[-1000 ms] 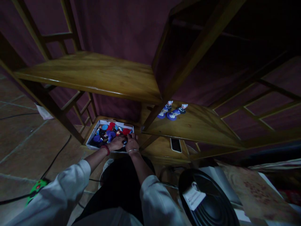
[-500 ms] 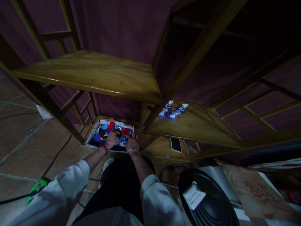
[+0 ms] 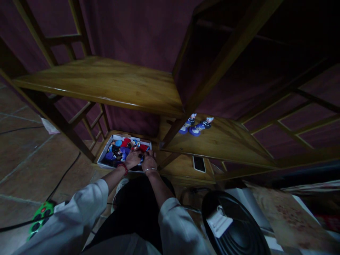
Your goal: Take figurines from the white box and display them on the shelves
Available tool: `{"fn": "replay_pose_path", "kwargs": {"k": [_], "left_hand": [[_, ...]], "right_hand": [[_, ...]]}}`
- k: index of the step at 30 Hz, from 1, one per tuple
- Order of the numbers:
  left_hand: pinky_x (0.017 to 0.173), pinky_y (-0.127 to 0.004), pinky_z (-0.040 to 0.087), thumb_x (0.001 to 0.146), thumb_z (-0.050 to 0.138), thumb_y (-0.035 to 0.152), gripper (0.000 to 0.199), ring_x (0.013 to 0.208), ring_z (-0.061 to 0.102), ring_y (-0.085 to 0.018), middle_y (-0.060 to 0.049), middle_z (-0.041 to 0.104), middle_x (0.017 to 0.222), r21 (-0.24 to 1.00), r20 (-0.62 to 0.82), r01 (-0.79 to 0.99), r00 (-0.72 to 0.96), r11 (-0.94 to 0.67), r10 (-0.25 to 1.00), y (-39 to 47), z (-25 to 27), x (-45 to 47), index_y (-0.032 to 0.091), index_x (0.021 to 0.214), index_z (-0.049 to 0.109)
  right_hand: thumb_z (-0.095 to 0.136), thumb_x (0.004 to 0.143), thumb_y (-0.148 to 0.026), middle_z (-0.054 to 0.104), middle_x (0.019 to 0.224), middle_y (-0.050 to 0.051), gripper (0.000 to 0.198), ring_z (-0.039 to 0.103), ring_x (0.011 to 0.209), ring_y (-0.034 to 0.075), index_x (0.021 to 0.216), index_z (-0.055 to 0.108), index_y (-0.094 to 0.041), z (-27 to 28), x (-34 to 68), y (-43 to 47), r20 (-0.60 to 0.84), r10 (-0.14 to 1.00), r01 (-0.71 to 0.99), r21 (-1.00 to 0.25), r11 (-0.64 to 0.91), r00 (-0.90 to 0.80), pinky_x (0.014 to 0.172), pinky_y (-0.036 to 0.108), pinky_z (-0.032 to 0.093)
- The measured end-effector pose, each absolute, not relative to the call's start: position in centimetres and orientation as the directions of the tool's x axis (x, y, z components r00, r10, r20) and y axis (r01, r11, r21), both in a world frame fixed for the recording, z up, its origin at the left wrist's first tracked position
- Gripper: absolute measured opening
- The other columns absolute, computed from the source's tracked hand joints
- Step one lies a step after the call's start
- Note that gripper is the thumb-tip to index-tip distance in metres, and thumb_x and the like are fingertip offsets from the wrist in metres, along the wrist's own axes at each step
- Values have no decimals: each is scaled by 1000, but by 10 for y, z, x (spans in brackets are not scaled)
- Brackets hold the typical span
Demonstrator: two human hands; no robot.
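Note:
A shallow white cardboard box (image 3: 103, 155) sits on the low shelf, filled with several small toy figures (image 3: 124, 151) in blue, red, purple and black. Over its right half my left hand (image 3: 133, 159), with a red bead bracelet at the wrist, has its fingers curled against a small dark blue piece (image 3: 141, 158). Touching or very near it, my right hand (image 3: 149, 162) wears a thin bangle and is closed at the box's right end. What lies inside its fingers is hidden. Poor light blurs the details.
Several purple-based figurines (image 3: 197, 129) rest on the shelf to the right. Below it lies a phone (image 3: 199, 164). An upper wooden shelf (image 3: 111, 83) overhangs the box. A black stool (image 3: 239, 226) stands at my right; a green power strip (image 3: 39, 219) and cables lie on the floor, left.
My left hand has shifted right, toward my right hand, uncovering more purple and blue figures in the middle of the box. My right hand stays nearly in place.

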State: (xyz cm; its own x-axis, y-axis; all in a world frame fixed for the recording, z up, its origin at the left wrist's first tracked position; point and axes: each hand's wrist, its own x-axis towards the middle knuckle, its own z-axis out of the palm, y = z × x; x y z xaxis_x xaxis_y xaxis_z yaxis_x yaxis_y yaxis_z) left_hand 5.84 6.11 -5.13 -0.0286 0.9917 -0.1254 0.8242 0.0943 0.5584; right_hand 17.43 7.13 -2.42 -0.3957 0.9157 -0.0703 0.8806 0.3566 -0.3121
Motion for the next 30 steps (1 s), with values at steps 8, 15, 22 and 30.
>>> {"fn": "replay_pose_path", "kwargs": {"k": [8,15,22,30], "left_hand": [[100,-30,32,68,43,4,39,118,43,-18,-9,54,121,468,-177,876,-38,119,983,55,-45,66,15,102,59],[96,-31,37,69,44,5,40,118,43,-22,-9,53,122,467,-196,878,-16,107,981,49,-28,72,18,105,58],[98,-35,35,68,44,5,37,118,43,-24,-13,52,122,442,-196,895,21,69,980,45,-25,74,16,99,61],[102,-32,29,66,45,4,35,108,51,-19,-11,61,105,445,-201,896,114,-13,973,45,-30,72,14,96,60]], "right_hand": [[41,78,-10,47,114,10,29,41,105,21,99,58,-20,-24,176,71,-71,908,871,-321,371,-413,85,29,36],[40,78,-10,48,114,10,31,41,106,21,102,58,-20,-21,176,70,-72,908,872,-318,372,-414,85,29,36],[40,81,-12,48,112,10,30,42,105,20,104,58,-20,-19,176,69,-72,907,876,-303,376,-414,85,29,35],[37,83,-12,47,116,10,29,41,108,20,99,60,-20,-21,175,69,-80,906,875,-308,374,-415,85,29,37]]}}
